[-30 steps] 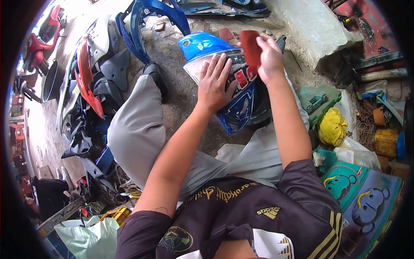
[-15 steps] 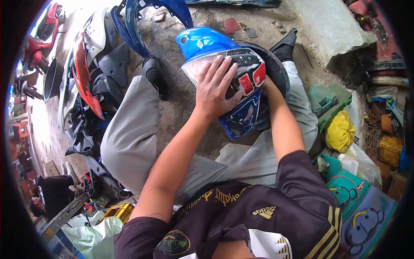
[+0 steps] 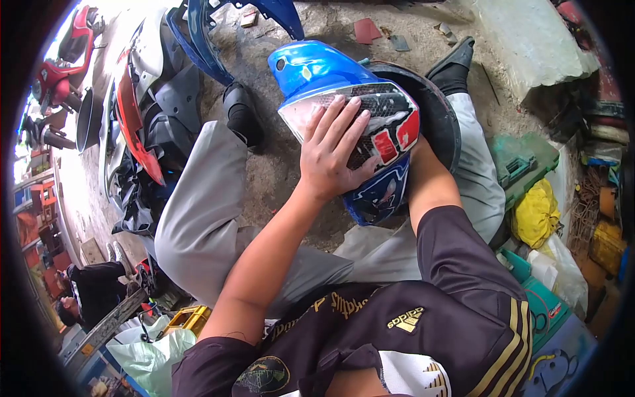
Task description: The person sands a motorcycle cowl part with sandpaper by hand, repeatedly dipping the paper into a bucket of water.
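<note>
A glossy blue motorcycle fairing panel (image 3: 317,66) is held at an angle between my legs. Its side carries a white, black and red graphic with a mesh pattern. My left hand (image 3: 333,149) lies on that graphic, fingers stretched out and pressed to the surface. My right forearm (image 3: 426,175) reaches behind the panel's right side. The right hand itself is hidden there, so its grip does not show. Under and behind the panel is a round black basin (image 3: 440,116); its contents are mostly covered.
Dark blue panels (image 3: 198,43) and a red-orange panel (image 3: 132,126) lie to the left. At right are a green case (image 3: 526,162), a yellow bundle (image 3: 537,213) and a concrete block (image 3: 536,49). Sandpaper pieces (image 3: 366,31) lie ahead. Another person (image 3: 96,291) is at lower left.
The view has shifted slightly. My right forearm is drawn in a little and its elbow sits higher in view. The left hand stays on the panel, in nearly the same place.
</note>
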